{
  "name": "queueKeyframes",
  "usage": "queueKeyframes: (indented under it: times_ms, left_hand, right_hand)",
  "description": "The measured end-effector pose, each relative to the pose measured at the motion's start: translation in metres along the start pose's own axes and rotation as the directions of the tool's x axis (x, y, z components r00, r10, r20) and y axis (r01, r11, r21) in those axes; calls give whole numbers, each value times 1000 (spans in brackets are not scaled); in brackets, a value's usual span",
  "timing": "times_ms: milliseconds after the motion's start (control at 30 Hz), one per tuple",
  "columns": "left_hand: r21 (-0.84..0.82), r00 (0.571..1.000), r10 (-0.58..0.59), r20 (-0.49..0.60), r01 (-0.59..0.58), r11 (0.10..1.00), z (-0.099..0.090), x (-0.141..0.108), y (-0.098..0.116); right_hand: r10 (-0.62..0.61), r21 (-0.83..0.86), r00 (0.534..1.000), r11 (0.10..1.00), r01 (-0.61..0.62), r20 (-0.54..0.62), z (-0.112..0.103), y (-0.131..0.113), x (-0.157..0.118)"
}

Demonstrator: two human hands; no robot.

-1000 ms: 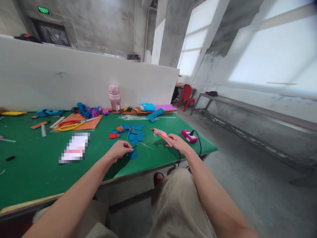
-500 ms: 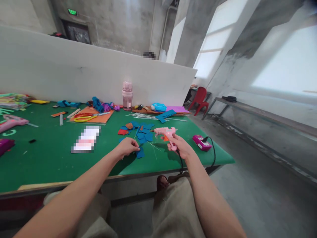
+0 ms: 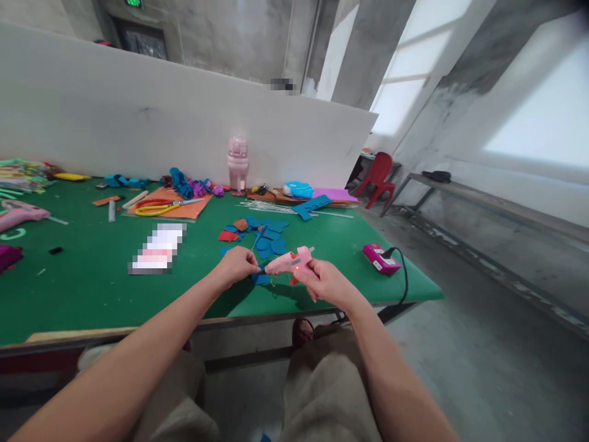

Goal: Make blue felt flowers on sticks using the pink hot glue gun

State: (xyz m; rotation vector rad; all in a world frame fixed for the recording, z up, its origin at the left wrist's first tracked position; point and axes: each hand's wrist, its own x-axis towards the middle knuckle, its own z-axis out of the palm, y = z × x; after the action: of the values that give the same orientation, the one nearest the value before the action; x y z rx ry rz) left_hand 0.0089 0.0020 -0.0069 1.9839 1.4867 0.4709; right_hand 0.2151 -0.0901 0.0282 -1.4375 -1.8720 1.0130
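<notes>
From here I see 2 hands, apart, on the wearer's side of the blue pile (image 3: 269,245): the left hand (image 3: 237,267) pinches a blue piece (image 3: 261,279), the right hand (image 3: 330,283) grips a pink glue gun (image 3: 289,263), nozzle at the left fingertips.

One green worktop (image 3: 92,282) carries two pink glue guns (image 3: 281,263) (image 3: 21,215), two magenta boxes (image 3: 381,259) (image 3: 9,256), one pink bottle (image 3: 238,169), one pair of shears (image 3: 159,210), one orange sheet (image 3: 191,212), one red piece (image 3: 229,236) and at least one brown piece (image 3: 240,224). The blue pieces (image 3: 264,247) number several, overlapping too closely to count exactly; the thin white rods (image 3: 269,208) are likewise uncountable. There is one red chair (image 3: 380,174).
</notes>
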Motion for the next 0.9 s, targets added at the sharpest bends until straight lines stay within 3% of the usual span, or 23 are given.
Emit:
queueKeyframes:
  times_ms: [233, 433, 900]
  left_hand:
    - [-23, 1000, 9, 7, -9, 1000, 0, -1, 0]
    - [-24, 1000, 12, 28, -11, 1000, -2, -2, 2]
    - [-13, 999, 41, 17, -41, 999, -2, -1, 1]
  right_hand:
    - [1, -83, 1000, 997, 0, 8, 3, 0, -1]
    - [-72, -220, 997, 973, 63, -31, 4, -6, -2]
    - [-87, -289, 996, 954, 76, -28, 7, -8, -1]
